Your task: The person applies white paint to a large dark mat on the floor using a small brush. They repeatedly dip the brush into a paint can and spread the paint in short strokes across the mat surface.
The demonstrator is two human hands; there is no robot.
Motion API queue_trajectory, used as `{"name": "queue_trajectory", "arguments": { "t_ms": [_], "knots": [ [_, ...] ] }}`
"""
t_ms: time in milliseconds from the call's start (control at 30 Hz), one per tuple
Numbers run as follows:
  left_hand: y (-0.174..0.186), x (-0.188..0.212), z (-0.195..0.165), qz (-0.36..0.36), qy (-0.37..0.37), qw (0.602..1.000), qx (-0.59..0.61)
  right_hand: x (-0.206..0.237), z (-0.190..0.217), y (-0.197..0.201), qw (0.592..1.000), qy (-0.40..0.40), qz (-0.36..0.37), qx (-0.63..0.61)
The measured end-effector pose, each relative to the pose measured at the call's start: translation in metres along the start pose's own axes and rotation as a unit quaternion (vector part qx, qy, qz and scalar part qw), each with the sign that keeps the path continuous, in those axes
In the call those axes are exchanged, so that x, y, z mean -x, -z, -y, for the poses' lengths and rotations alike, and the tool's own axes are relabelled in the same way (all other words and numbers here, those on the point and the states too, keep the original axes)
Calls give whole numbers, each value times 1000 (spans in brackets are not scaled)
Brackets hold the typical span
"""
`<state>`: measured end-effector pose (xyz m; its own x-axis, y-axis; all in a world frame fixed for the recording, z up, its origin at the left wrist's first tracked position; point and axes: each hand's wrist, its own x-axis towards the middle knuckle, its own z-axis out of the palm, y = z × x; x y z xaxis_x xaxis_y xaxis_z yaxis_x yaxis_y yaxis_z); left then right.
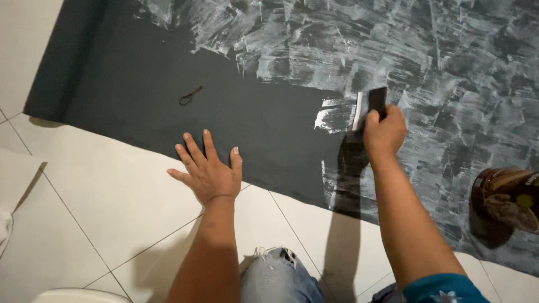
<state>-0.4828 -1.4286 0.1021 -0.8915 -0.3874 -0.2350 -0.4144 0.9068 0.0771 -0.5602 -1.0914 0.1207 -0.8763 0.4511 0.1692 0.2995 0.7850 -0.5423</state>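
The left hand lies flat, palm down and fingers spread wide, holding nothing; it straddles the near edge of the dark sheet, fingertips on the sheet and heel on the white tiled floor. The right hand, arm outstretched, is closed around one small dark scraper, its blade pressed to the sheet where white smears meet the bare dark part. One small loop lies on the sheet toward its left edge. One brown jar stands at the sheet's right edge.
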Motion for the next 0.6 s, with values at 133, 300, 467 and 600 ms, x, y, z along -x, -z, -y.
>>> {"name": "queue_trajectory", "arguments": {
  "t_ms": [133,300,467,600],
  "knots": [
    [-3,2,0,-8,-2,1000,8,33,42,-24,991,124,40,-25],
    [-4,3,0,-14,-10,1000,10,59,68,-52,983,139,110,-49],
    [-4,4,-1,-11,-8,1000,14,1,-35,22,995,-66,66,20],
    [-8,8,0,-35,-16,999,17,-22,-158,138,990,-107,-70,-52]
  ]
}}
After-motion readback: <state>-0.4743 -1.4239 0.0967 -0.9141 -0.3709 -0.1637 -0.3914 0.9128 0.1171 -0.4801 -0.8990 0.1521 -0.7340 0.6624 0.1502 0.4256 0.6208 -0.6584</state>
